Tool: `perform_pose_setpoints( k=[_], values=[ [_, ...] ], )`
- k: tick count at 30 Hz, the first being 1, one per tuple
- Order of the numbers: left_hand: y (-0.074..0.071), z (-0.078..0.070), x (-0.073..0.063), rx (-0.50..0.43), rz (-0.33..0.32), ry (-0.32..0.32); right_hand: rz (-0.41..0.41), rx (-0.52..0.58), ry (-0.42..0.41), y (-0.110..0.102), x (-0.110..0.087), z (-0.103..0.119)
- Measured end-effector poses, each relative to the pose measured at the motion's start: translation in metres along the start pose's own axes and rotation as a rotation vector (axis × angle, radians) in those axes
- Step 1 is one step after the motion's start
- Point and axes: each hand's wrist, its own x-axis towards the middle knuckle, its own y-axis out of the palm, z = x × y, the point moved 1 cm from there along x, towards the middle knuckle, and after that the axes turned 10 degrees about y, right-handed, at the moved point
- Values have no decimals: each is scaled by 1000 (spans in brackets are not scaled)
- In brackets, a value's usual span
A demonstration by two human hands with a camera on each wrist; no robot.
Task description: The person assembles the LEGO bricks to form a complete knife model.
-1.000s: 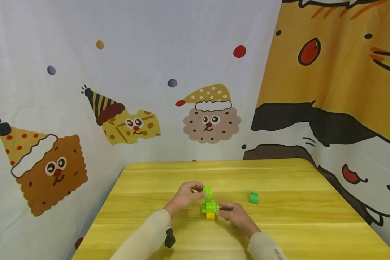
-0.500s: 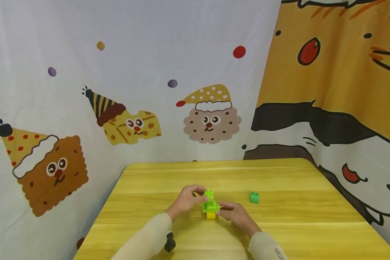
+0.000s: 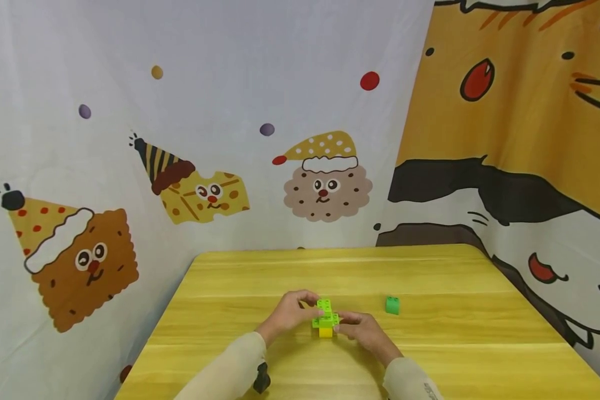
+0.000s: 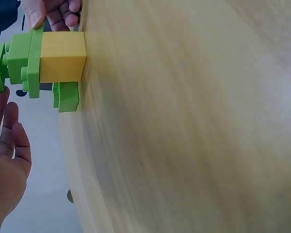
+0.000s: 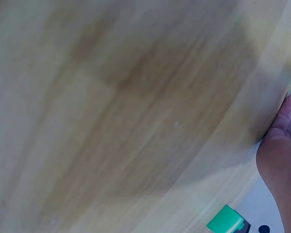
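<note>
On the table is a stack of toy building bricks: a yellow brick point(image 3: 325, 333) at the bottom, a flat light-green plate point(image 4: 34, 65) over it, then a light-green brick point(image 4: 20, 51). My left hand point(image 3: 289, 315) pinches another light-green brick point(image 3: 324, 304) between thumb and fingers, right at the top of the stack. In the left wrist view, studs show between this brick and the one below. My right hand point(image 3: 364, 331) pinches the plate's right end with thumb and fingers. The right wrist view catches only part of this hand point(image 5: 283, 141).
A darker green brick point(image 3: 392, 305) sits alone on the wooden table point(image 3: 460, 311), farther back and right of my right hand. It also appears at the bottom of the right wrist view. A curtain printed with cartoon figures point(image 3: 260, 66) hangs behind the table.
My left hand has lowered its light-green brick toward the stack, closing most of the gap. My right hand stays at the plate's right end.
</note>
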Motion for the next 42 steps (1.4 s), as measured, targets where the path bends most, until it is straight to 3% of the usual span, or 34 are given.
perform_pose_setpoints(
  k=[19,30,42],
  values=[
    [7,3,-2,58,5,35,5,-17,14,-2,-3,2],
    [11,9,-4,-26,-19,31,21,-26,18,-2,-1,1],
    [11,8,-1,18,-28,69,2,-9,23,-2,0,1]
  ],
)
